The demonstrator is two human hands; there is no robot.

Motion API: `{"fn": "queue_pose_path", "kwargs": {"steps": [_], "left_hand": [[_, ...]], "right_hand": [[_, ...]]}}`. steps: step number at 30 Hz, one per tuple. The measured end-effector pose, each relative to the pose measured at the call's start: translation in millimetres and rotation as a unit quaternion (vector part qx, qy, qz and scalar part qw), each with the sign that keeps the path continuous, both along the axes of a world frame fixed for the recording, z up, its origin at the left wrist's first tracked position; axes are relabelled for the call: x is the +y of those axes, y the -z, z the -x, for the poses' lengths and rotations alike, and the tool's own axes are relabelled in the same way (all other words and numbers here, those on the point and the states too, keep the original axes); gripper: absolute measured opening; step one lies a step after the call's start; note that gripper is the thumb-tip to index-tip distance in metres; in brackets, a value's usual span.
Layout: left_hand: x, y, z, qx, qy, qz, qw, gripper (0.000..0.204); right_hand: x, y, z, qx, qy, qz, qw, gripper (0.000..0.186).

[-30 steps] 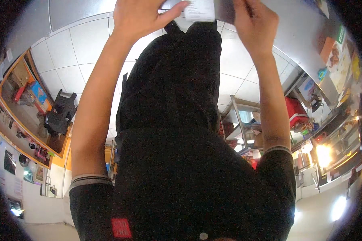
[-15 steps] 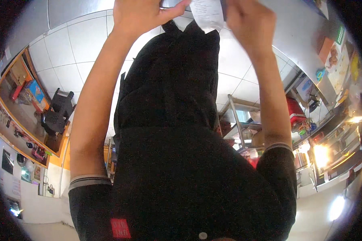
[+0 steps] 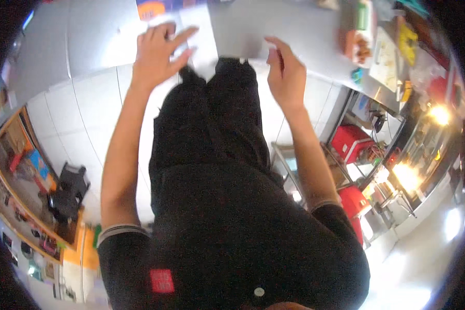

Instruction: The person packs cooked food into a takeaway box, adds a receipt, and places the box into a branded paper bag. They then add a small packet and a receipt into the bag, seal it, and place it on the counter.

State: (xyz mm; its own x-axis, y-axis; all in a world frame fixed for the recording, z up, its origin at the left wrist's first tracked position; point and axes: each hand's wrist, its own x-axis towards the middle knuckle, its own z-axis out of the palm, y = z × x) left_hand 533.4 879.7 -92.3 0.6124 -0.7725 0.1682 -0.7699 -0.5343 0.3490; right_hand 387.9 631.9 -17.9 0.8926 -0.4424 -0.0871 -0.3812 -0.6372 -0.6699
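Over the near edge of a steel counter [image 3: 243, 31], my left hand [image 3: 157, 57] has its fingers spread and grips nothing. Beside and partly beneath those fingers is a white paper sheet [image 3: 204, 41], its lower end at the counter edge; whether the hand touches it I cannot tell. My right hand [image 3: 287, 72] hovers off to the right, thumb and forefinger apart and the other fingers bent, with nothing visible between them. An orange and purple printed item [image 3: 151, 9] lies just beyond my left hand.
At the counter's right are an orange-brown tray [image 3: 357, 46], a cutting board [image 3: 385, 64] and a yellow item [image 3: 407, 39]. Below stand a metal rack [image 3: 289, 160] and red boxes [image 3: 351, 142]. A black chair [image 3: 70, 186] and wooden cabinet [image 3: 15, 142] are on the left.
The white paper between my hands has left my grip and a white sheet now lies on the counter. Both hands have come lower in view and opened; the right moved left.
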Motion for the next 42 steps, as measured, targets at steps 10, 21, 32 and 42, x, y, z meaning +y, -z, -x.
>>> {"fn": "queue_pose_path", "kwargs": {"steps": [10, 21, 32, 42], "left_hand": [[-46.5, -51.4, 33.4, 0.208, -0.058, 0.207, 0.954, 0.037], [-218.6, -71.2, -15.8, 0.131, -0.149, 0.093, 0.976, 0.055], [-215.2, -81.2, 30.3, 0.139, -0.229, 0.166, 0.949, 0.072], [-278.2, -99.2, -14.3, 0.222, -0.281, 0.282, 0.890, 0.081]], "right_hand": [[-113.8, 1.1, -4.3, -0.149, 0.094, 0.016, 0.984, 0.027], [-207.4, 37.2, -110.3, -0.049, 0.034, 0.098, 0.993, 0.043], [-232.7, 40.6, -51.9, -0.082, -0.027, -0.087, 0.992, 0.054], [-194.6, -6.9, -93.5, -0.080, 0.068, -0.038, 0.994, 0.068]]}}
